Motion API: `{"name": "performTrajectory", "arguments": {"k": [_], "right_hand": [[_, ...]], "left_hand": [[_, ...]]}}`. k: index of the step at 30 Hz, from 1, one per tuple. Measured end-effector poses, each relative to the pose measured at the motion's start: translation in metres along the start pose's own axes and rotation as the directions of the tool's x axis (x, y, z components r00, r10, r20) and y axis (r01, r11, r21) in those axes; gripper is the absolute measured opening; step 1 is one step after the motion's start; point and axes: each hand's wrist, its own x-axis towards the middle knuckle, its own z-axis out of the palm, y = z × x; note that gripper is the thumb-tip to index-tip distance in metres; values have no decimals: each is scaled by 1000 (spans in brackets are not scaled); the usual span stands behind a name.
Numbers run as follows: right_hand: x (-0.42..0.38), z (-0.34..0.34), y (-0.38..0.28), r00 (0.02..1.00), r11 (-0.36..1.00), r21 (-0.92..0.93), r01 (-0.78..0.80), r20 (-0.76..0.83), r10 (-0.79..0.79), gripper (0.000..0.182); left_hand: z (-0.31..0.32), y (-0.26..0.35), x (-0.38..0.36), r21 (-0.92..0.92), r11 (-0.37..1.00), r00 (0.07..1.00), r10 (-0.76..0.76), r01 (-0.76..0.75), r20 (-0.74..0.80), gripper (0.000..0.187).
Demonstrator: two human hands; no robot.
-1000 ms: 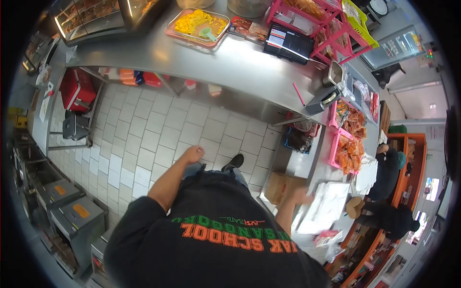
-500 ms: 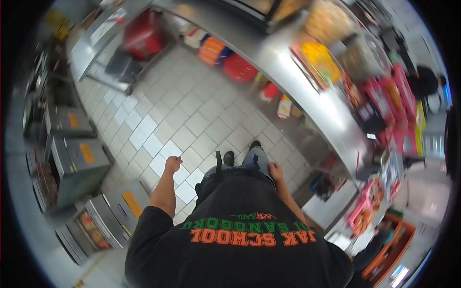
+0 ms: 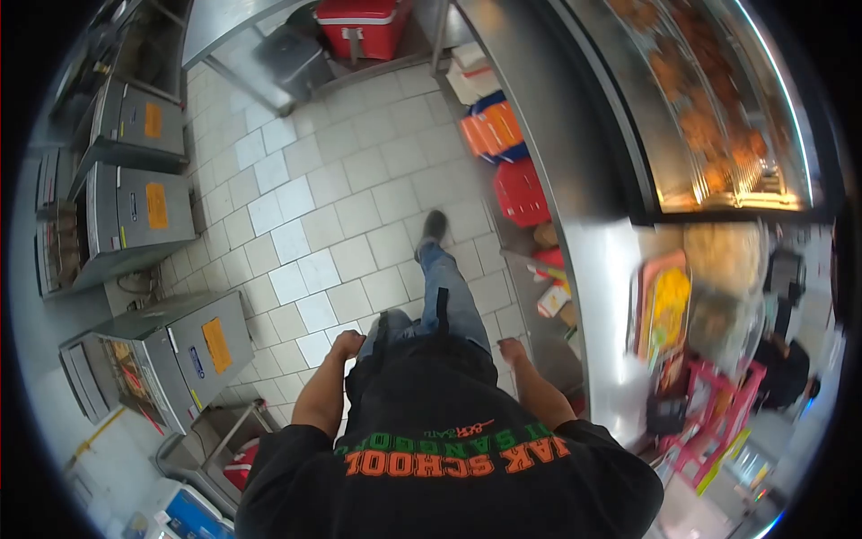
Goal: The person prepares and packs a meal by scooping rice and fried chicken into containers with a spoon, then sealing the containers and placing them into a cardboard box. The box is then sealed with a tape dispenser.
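Note:
I look straight down over my black shirt [image 3: 449, 449] at a tiled kitchen floor [image 3: 314, 225]. My left hand [image 3: 346, 343] hangs at my left side, fingers curled loosely, holding nothing. At my right hip, next to the steel counter [image 3: 575, 198], my right hand [image 3: 512, 349] is curled too, with nothing in it. One leg in jeans [image 3: 444, 296] steps forward, the dark shoe [image 3: 433, 226] on the tiles.
Steel fryer units [image 3: 171, 350] with orange labels line the left. The counter on the right carries a lit display case of fried food [image 3: 718, 117] and a tray of yellow food [image 3: 666, 305]. Red and orange boxes [image 3: 503, 162] sit underneath. A red cooler [image 3: 364, 22] stands ahead.
I have turned left away from the counter corner; the fryers now lie on my left. Both hands dropped to my sides, and one leg has stepped forward.

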Motion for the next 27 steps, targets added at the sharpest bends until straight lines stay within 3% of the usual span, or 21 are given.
{"name": "performTrajectory", "arguments": {"k": [1, 2, 3, 4, 5, 6, 7, 9, 10, 11, 12, 13, 14, 15, 17, 19, 22, 23, 25, 27], "right_hand": [[52, -37, -14, 992, 987, -119, 104, 88, -94, 31], [106, -71, -27, 968, 953, -222, 207, 186, -167, 32], [147, -94, -40, 998, 999, 41, 28, -57, -26, 29], [182, -144, -68, 973, 896, 386, -220, 20, 231, 28], [226, -167, -79, 969, 899, 386, -207, -42, 242, 32], [266, -186, -80, 963, 906, 377, -195, -104, 250, 36], [294, -211, -92, 953, 910, 368, -190, -154, 261, 39], [368, -235, -110, 929, 923, 359, -134, -278, 243, 48], [415, -233, -108, 911, 928, 362, -90, -347, 224, 56], [461, -242, -114, 897, 938, 334, -92, -381, 224, 63], [484, -248, -122, 887, 942, 311, -123, -391, 245, 71], [500, -263, -139, 867, 941, 307, -142, -420, 268, 76], [527, -283, -155, 837, 944, 291, -154, -469, 281, 81], [551, -285, -153, 802, 953, 238, -185, -524, 287, 83], [597, -291, -145, 761, 952, 181, -248, -572, 307, 84], [637, -299, -137, 666, 958, -72, -278, -733, 138, 88], [676, -298, -117, 737, 925, -191, -330, -664, 126, 90], [680, -294, -107, 753, 920, -199, -337, -643, 137, 90], [690, -298, -95, 696, 971, -180, -157, -718, -20, 88], [686, -303, -90, 712, 990, -84, -115, -702, 23, 87]], "left_hand": [[7, -27, 35, -143, 984, 989, -119, 106, -84, 39], [-34, -21, 43, -96, 991, 989, -104, 94, -107, 40], [-75, -18, 59, -13, 998, 997, -68, 68, -42, 39], [-108, -15, 77, -109, 976, 970, -202, 188, -134, 38], [-129, -30, 113, 1, 995, 969, -98, 101, -226, 39], [-194, 1, 110, -302, 946, 904, -228, 117, -363, 42], [-199, -21, 165, -314, 945, 901, -216, 95, -377, 41], [-248, -22, 246, -448, 887, 900, -101, -112, -425, 36], [-291, 7, 267, -711, 684, 841, -281, -163, -463, 33], [-310, 11, 312, -639, 717, 797, -198, -279, -571, 34], [-341, 31, 337, -683, 694, 834, -224, -227, -505, 36], [-347, 33, 388, -690, 665, 891, -81, -286, -447, 37], [-358, 53, 422, -743, 564, 884, -50, -359, -465, 38], [-360, 66, 467, -739, 564, 902, 26, -369, -430, 39], [-376, 106, 527, -874, 361, 943, 52, -326, -330, 40], [-386, 135, 584, -961, 118, 967, 77, -250, -242, 42], [-398, 170, 642, -952, 133, 961, 24, -275, -274, 29], [-395, 178, 662, -942, 117, 948, 77, -316, -309, 25], [-398, 188, 679, -928, 102, 930, 129, -357, -344, 21], [-411, 199, 673, -951, -304, 972, 202, -54, -120, 15]]}}
